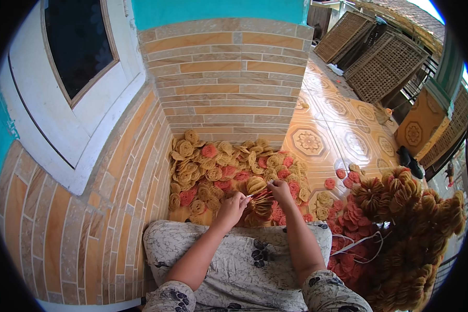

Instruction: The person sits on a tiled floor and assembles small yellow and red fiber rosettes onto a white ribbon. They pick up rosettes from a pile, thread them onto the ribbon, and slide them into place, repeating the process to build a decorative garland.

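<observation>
A bunch of tan, ruffled discs (pixel 258 209) stands between my hands, just beyond my lap; the discs look like dried coil-shaped crackers stacked face to face, with a little red among them. My left hand (pixel 234 209) is closed in a pinch at the bunch's left side. Something small and pale shows at its fingertips, too small to name. My right hand (pixel 280 191) pinches at the upper right edge of the bunch, its fingertips partly hidden. Loose tan discs (pixel 188 171) and red discs (pixel 187 196) lie spread over the floor in front of me.
At my right rises a large heap of bunched tan discs (pixel 411 244), beside piled red discs (pixel 352 218) and a white cord (pixel 356 243). A tiled wall (pixel 223 88) stands close ahead, a white door (pixel 96 119) at left. Woven racks (pixel 385 65) lean far right.
</observation>
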`<state>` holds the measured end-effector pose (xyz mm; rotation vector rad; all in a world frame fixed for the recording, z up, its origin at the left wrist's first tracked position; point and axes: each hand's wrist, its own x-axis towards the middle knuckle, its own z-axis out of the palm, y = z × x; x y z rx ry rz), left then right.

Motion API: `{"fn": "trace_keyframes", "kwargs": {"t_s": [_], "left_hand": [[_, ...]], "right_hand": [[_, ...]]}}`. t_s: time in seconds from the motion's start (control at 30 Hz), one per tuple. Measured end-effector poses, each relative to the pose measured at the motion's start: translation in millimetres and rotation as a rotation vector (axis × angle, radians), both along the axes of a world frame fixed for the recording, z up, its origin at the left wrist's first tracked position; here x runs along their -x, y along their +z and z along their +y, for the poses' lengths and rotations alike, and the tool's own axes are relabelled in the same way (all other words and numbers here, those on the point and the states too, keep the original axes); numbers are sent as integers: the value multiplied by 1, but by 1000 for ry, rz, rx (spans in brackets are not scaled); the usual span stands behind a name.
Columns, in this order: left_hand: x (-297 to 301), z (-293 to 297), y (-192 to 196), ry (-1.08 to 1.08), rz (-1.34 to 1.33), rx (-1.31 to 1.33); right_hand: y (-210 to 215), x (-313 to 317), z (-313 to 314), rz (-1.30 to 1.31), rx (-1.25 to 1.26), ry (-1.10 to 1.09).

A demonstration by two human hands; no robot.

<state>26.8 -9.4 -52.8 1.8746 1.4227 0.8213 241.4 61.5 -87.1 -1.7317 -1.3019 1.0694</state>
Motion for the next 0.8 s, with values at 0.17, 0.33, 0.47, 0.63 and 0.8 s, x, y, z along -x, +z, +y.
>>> {"fn": "trace_keyframes", "kwargs": {"t_s": [0.17,0.33,0.47,0.63,0.8], "left_hand": [[2,-1,7,-18,216,-115],[-8,-6,20,-73,-187,-414],[-14,-14,22,-177,-273,-330],[-4,-16,13,-217,-70,-226],[-4,-13,18,-250,-5,-159]], "right_hand": [[14,5,-7,77,-11,3],[11,14,-4,222,-5,89],[3,24,-1,18,-71,121],[0,18,2,-129,-43,26],[0,22,5,-181,-64,17]]}}
